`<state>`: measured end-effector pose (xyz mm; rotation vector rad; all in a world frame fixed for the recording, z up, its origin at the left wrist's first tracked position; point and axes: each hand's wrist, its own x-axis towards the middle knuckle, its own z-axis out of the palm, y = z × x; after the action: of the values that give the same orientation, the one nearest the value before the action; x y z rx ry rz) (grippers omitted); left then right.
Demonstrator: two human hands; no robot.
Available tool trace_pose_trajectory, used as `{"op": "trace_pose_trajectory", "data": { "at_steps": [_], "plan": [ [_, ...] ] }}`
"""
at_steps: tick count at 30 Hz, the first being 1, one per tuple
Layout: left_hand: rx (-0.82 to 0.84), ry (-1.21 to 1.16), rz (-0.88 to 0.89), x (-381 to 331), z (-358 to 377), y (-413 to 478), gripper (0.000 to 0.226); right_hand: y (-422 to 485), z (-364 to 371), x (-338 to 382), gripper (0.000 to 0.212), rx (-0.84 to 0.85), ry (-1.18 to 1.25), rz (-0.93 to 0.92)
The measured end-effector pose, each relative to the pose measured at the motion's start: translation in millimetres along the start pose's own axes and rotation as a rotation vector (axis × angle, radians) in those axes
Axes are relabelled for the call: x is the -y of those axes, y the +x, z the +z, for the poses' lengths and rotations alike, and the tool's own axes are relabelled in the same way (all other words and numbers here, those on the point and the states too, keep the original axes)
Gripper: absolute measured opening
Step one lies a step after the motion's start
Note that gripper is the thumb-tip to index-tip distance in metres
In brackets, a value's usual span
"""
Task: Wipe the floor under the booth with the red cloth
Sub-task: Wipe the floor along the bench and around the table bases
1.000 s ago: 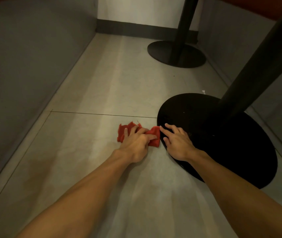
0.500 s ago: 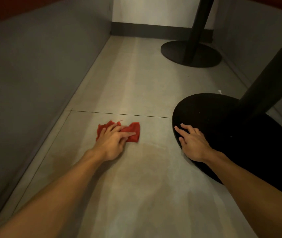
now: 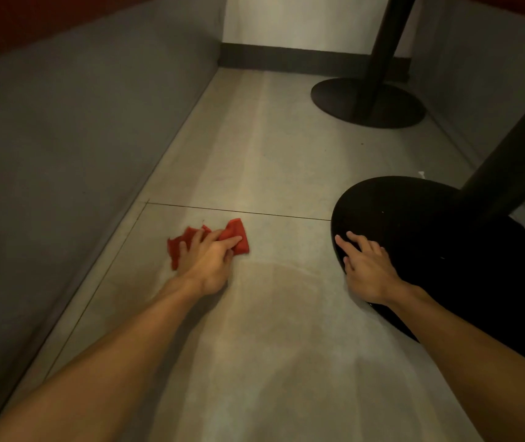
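A crumpled red cloth (image 3: pixel 237 232) lies on the pale grey floor (image 3: pixel 273 330), just below a thin tile joint. My left hand (image 3: pixel 208 261) lies on top of it with fingers spread and fairly straight, pressing it down against the floor. My right hand (image 3: pixel 366 269) rests flat on the left edge of a black round table base (image 3: pixel 439 250), fingers straight, holding nothing. A faint damp arc shows on the floor between the two hands.
A grey booth panel (image 3: pixel 72 154) walls the left side, and another grey panel (image 3: pixel 484 68) the right. A black post (image 3: pixel 510 167) rises from the near base. A second black base with its post (image 3: pixel 369 103) stands farther back by the end wall.
My left hand has slid the red cloth leftward, from touching the black base to well apart from it. My right hand has stayed on the base's edge.
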<state>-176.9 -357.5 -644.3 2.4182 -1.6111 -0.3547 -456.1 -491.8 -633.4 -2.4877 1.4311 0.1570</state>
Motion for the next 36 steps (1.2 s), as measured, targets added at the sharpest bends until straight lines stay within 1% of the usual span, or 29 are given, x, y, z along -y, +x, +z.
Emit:
{"op": "trace_pose_trajectory", "data": {
  "at_steps": [5, 8, 12, 14, 17, 19, 20, 22, 24, 26, 29, 33, 35, 36],
  "plan": [
    [0.083, -0.01, 0.037, -56.6, 10.3, 6.0, 0.045, -0.6, -0.8, -0.5, 0.054, 0.002, -0.008, -0.007],
    [0.148, -0.023, 0.144, -87.7, 17.7, 4.5, 0.044, -0.4, -0.5, -1.5, 0.054, 0.002, -0.015, 0.002],
    [0.168, -0.02, 0.325, -96.2, 24.4, -5.6, 0.043, 2.0, -0.6, 0.7, 0.055, 0.008, -0.012, 0.023],
    [0.135, -0.026, 0.356, -84.5, 25.2, -8.1, 0.043, 3.1, -2.0, 3.8, 0.057, 0.012, 0.001, 0.038],
    [0.085, -0.039, 0.308, -57.7, 21.4, -9.4, 0.042, 1.8, -5.3, 18.0, 0.054, -0.043, 0.054, 0.024],
    [0.063, -0.053, 0.254, -38.6, 14.8, -10.4, 0.042, -0.8, -5.1, 35.3, 0.046, -0.119, 0.092, -0.079],
    [0.053, -0.053, 0.233, -28.4, 11.2, -11.1, 0.042, -1.7, -4.0, 45.7, 0.044, -0.124, 0.117, -0.147],
    [0.033, -0.036, 0.183, -5.9, 4.3, -13.0, 0.042, -2.8, -1.7, 66.5, 0.04, -0.052, 0.177, -0.261],
    [0.006, -0.031, 0.119, 18.0, -2.1, -15.4, 0.042, -3.2, 1.4, 81.3, 0.04, 0.044, 0.181, -0.308],
    [-0.008, -0.015, 0.067, 40.8, -7.6, -19.8, 0.042, -2.2, 2.0, 87.5, 0.042, 0.078, 0.132, -0.305],
    [-0.041, 0.012, 0.004, 68.9, -13.6, -31.5, 0.041, -1.3, 2.4, 85.8, 0.042, 0.084, 0.141, -0.287],
    [-0.1, 0.042, -0.065, 81.7, -13.3, -50.9, 0.04, -2.4, 5.3, 85.0, 0.043, 0.095, 0.167, -0.268],
    [-0.111, -0.012, -0.044, 79.6, -12.7, -57.2, 0.042, -2.4, 5.2, 88.3, 0.042, 0.101, 0.175, -0.249],
    [-0.117, -0.1, -0.02, 79.9, -14.2, -59.3, 0.046, -2.8, 4.3, 91.6, 0.041, 0.108, 0.181, -0.228]
  ]
}}
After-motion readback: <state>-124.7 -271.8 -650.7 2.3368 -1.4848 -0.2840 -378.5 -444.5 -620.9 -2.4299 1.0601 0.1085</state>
